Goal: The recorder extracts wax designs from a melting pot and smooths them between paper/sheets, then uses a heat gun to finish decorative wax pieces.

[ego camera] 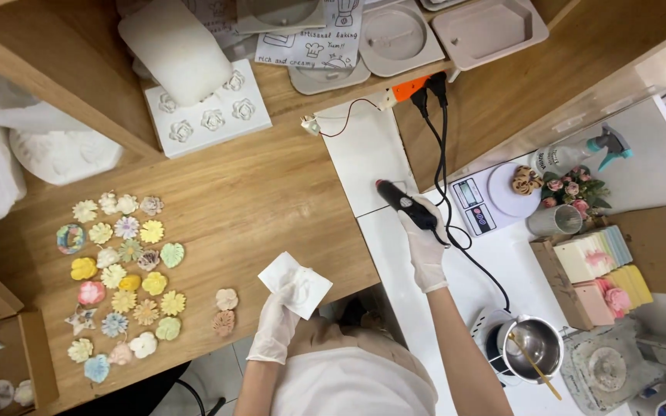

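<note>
Glue gun (405,205) is gripped in the right hand (428,246), white paper (296,283) pinched by left-hand fingers (287,296) over the desk (256,192); gluing seemingly under preparation, requiring steady aim.

Both hands wear thin matt white gloves: left hand (277,323) on a white paper sheet (296,283), right hand (424,245) gripping a black plastic tool (405,203). Wooden tabletop (256,200), matt grain. Steel pot (535,348), glossy.

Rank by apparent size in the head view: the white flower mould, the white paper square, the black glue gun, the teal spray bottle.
1. White flower mould
2. White paper square
3. Black glue gun and teal spray bottle: they look alike, so no ranking.
</note>
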